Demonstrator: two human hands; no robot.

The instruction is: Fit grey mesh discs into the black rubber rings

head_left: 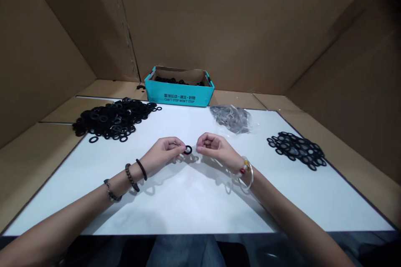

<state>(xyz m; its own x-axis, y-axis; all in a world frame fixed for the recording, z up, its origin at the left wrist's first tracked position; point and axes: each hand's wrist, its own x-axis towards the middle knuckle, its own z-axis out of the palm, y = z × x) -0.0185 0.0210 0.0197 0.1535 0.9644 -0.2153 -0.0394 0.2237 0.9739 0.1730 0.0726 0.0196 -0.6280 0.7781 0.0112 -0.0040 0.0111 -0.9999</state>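
Note:
My left hand (161, 152) holds a black rubber ring (188, 149) upright between its fingertips, above a white board (200, 204). My right hand (213, 146) hovers just to the right of the ring, apart from it, with its fingers curled in and nothing visible in them. Both hands are raised a little above the board, and their shadows fall on it. Bracelets circle both wrists.
A loose pile of black rings (112, 119) lies at the board's far left, and a smaller pile (296, 149) lies at the right. A clear bag of grey rings (231, 119) sits at the far edge. Behind it stands a teal box (179, 91) holding black rings. Cardboard walls surround the board.

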